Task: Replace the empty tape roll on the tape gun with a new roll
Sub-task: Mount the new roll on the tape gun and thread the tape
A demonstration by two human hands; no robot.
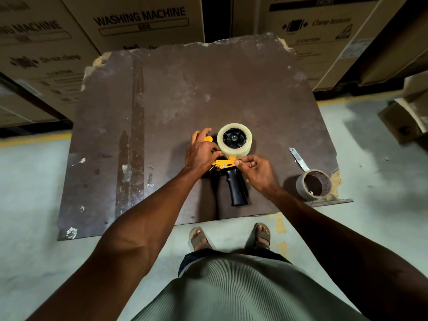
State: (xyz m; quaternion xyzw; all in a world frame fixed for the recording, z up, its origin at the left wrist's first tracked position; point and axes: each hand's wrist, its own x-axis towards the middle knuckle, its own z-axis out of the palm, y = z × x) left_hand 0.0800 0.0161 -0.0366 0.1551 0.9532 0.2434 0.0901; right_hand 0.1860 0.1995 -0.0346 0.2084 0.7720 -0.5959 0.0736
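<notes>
Left hand (201, 152) curled over the yellow front of the tape gun (228, 167), gripping it on the worn brown table (162, 107); right hand (253, 169) pinches something at the yellow frame just below the new roll (234, 140), thumb and forefinger closed, whether on tape end or frame cannot be told; new roll seated on the gun's black hub; black handle points toward the person; empty roll (315, 184) stands apart near the table's right edge, a tape strip (298, 159) beside it.

Tape gun (228, 167) lies centre-front on table (162, 100), new roll (234, 141) mounted at its far end, empty roll (313, 184) at right edge, boxes (129, 22) behind.
</notes>
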